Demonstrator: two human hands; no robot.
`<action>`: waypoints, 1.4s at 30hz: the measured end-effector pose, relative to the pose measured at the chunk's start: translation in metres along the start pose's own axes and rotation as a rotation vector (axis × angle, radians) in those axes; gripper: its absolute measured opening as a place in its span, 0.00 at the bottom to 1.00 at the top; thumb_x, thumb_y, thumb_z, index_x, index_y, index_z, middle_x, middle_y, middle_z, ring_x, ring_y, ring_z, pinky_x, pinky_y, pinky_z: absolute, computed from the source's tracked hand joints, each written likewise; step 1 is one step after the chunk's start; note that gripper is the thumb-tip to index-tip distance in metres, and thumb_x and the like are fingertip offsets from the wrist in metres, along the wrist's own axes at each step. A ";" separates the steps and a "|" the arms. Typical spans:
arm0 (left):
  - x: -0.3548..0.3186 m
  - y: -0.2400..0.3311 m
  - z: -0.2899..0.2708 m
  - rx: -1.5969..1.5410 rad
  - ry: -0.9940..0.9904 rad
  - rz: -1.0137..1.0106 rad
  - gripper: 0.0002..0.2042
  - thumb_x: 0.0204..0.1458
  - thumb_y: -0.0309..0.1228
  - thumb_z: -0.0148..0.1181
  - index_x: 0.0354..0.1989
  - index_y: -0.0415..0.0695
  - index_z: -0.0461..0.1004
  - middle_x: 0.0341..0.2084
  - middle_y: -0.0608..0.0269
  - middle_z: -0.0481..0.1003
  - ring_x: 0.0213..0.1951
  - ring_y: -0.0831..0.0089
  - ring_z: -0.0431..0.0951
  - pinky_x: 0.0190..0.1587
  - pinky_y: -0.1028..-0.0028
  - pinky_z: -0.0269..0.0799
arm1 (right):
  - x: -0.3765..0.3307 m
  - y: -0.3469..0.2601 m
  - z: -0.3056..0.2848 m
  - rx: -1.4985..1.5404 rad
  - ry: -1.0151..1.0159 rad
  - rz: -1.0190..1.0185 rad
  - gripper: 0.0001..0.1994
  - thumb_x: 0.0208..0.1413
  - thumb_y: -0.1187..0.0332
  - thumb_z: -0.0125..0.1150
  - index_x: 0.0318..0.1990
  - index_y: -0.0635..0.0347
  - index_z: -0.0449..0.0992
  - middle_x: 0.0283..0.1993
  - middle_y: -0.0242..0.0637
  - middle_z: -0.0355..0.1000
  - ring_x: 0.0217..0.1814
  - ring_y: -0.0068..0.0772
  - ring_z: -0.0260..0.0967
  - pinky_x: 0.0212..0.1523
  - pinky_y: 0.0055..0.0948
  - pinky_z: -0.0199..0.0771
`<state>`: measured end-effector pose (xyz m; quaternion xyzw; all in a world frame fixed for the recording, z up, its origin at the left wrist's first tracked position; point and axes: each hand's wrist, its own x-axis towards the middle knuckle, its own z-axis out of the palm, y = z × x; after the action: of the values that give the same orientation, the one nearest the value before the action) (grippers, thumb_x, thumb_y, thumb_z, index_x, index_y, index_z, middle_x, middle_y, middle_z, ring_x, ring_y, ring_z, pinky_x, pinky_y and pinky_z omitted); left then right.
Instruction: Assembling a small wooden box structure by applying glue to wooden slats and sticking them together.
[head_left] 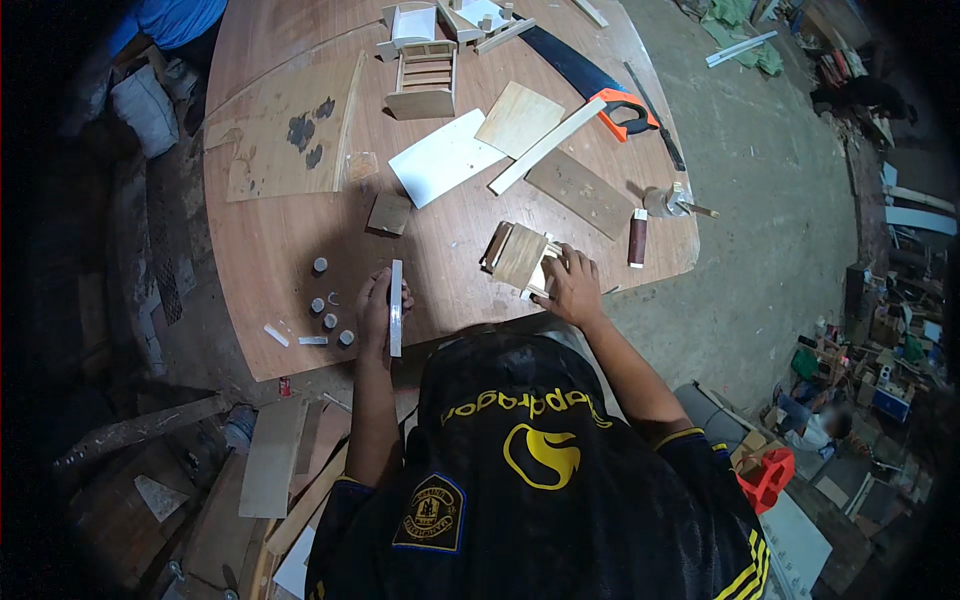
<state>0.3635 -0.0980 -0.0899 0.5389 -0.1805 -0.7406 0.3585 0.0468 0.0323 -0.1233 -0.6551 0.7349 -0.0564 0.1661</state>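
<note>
My left hand (pixel 374 302) is closed around a thin, pale flat board (pixel 396 310), held upright with its narrow edge facing up, near the table's front edge. To the right, my right hand (pixel 574 288) curls its fingers over the near right end of a small wooden assembly (pixel 519 256). That piece has a light brown top panel and white strips showing under my fingers; its underside is hidden. Left of my left hand stand several short grey-white cylinders (pixel 330 321), with small white offcuts (pixel 313 341) beside them. A small dark wood block (pixel 389 214) lies just beyond the hands.
On the wooden table (pixel 290 230) lie a white panel (pixel 446 158), a long wood strip (pixel 548 146), a brown board (pixel 580 193) and an orange-handled saw (pixel 628 114). A glass jar (pixel 661 201) and a dark brown-red cylinder (pixel 637 238) stand at right. Small slatted wooden furniture (pixel 422 80) sits farther back.
</note>
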 end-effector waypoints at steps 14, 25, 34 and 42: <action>0.010 -0.003 0.009 0.019 -0.060 -0.043 0.11 0.60 0.36 0.53 0.40 0.40 0.69 0.24 0.61 0.71 0.23 0.77 0.71 0.24 0.76 0.70 | 0.004 -0.009 -0.004 -0.010 -0.019 0.079 0.43 0.30 0.53 0.75 0.58 0.55 0.63 0.62 0.43 0.59 0.62 0.50 0.56 0.59 0.47 0.56; 0.022 -0.017 -0.002 -0.083 -0.039 -0.229 0.11 0.57 0.37 0.55 0.37 0.40 0.71 0.27 0.61 0.71 0.25 0.75 0.69 0.24 0.76 0.66 | 0.004 0.003 -0.013 0.340 0.088 0.099 0.44 0.29 0.65 0.77 0.57 0.59 0.58 0.59 0.51 0.60 0.63 0.50 0.57 0.63 0.44 0.54; 0.007 0.000 0.035 -0.143 -0.140 -0.362 0.11 0.58 0.37 0.55 0.34 0.41 0.72 0.24 0.63 0.69 0.24 0.76 0.68 0.24 0.76 0.66 | -0.014 0.002 -0.074 1.781 -0.143 0.249 0.51 0.40 0.71 0.73 0.69 0.55 0.43 0.64 0.39 0.57 0.66 0.35 0.57 0.62 0.34 0.61; -0.027 0.029 0.106 -0.290 -0.300 -0.328 0.08 0.56 0.31 0.56 0.39 0.40 0.71 0.27 0.62 0.70 0.30 0.73 0.71 0.29 0.76 0.68 | -0.023 -0.002 -0.097 2.278 -0.055 0.166 0.46 0.35 0.58 0.77 0.63 0.65 0.59 0.58 0.42 0.67 0.58 0.38 0.68 0.59 0.41 0.69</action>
<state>0.2794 -0.1108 -0.0151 0.3879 -0.0339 -0.8787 0.2761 0.0197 0.0416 -0.0275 -0.0741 0.2937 -0.6648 0.6829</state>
